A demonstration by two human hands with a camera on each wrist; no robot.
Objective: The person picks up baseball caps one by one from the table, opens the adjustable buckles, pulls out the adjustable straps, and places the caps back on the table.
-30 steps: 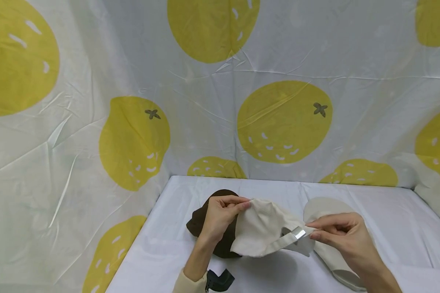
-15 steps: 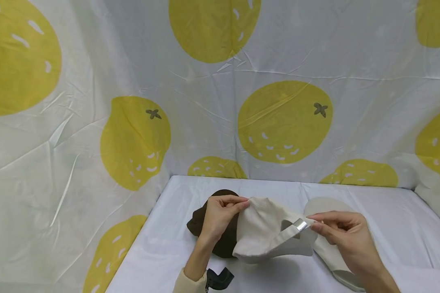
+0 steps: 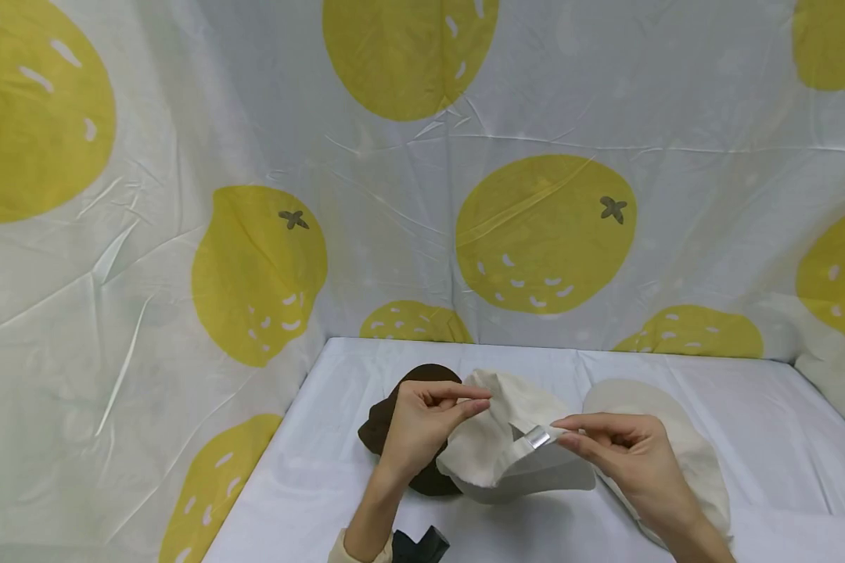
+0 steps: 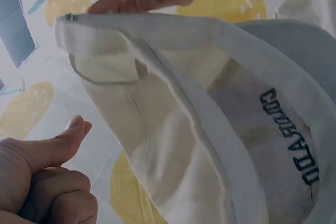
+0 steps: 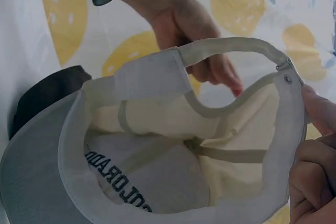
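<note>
A cream baseball cap (image 3: 514,438) hangs over the table, its back strap and silver buckle (image 3: 537,437) turned up. My right hand (image 3: 623,450) pinches the cap's edge beside that buckle between thumb and index finger. In the head view my left hand (image 3: 426,422) overlaps the crown. The left wrist view shows the same hand's thumb (image 4: 73,132) a small gap from the fabric, holding nothing, its other fingers loosely curled. Dark lettering (image 5: 118,182) shows inside the cap in the right wrist view, behind the grey-shaded brim (image 5: 31,166).
On the white table (image 3: 310,485), a dark brown cap (image 3: 380,422) lies at the left, partly behind my left hand. A beige cap (image 3: 700,465) rests at the right, partly behind my right hand. A lemon-print curtain (image 3: 394,234) encloses the back and left side.
My left thumb and finger have let go of the crown of the cream baseball cap. My right hand has moved left with the cap, which tilts so more of its brim shows.
</note>
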